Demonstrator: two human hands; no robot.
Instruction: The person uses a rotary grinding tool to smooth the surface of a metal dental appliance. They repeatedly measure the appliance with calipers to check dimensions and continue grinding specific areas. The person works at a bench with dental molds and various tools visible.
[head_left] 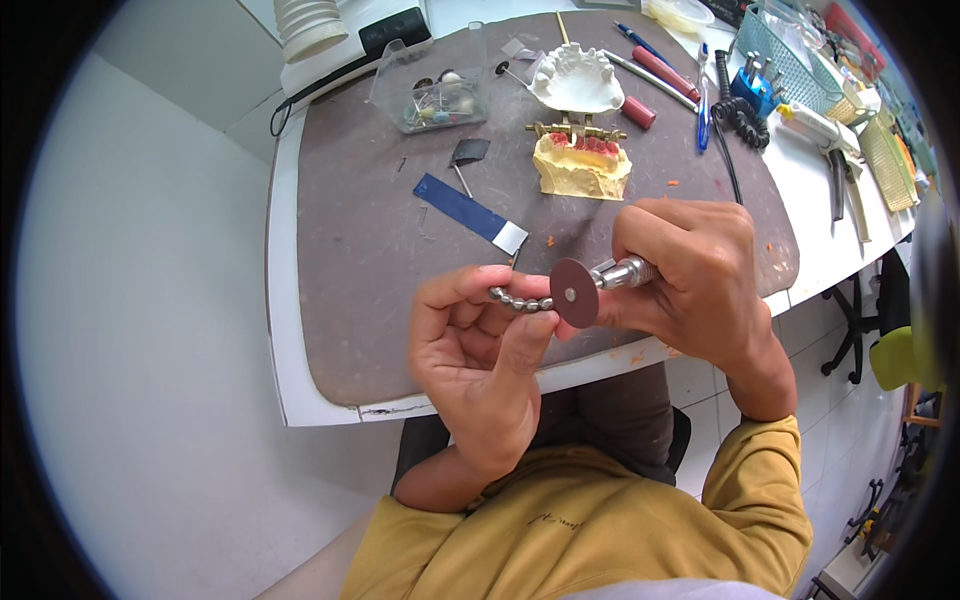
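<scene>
Between the thumb and fingers of my left hand [478,365] is a curved row of shiny metal teeth, a dental bridge framework [516,302]. My right hand [690,275] is closed around a silver rotary handpiece [630,271]. On its tip sits a reddish-brown cutting disc [564,277], right by the framework's right end; I cannot tell whether they touch. Part of the framework is hidden behind the disc and fingertips. Both hands are above the near edge of the bench. Beyond them stands a yellow plaster dental model [582,178] with red wax on it.
A white plaster model [578,80] lies behind the yellow one. At the left are a blue strip [458,207] and a clear box [440,112] of small tool bits. Pens, a red handle [664,75], a coiled cord [742,118] and a blue bur stand [757,90] occupy the right.
</scene>
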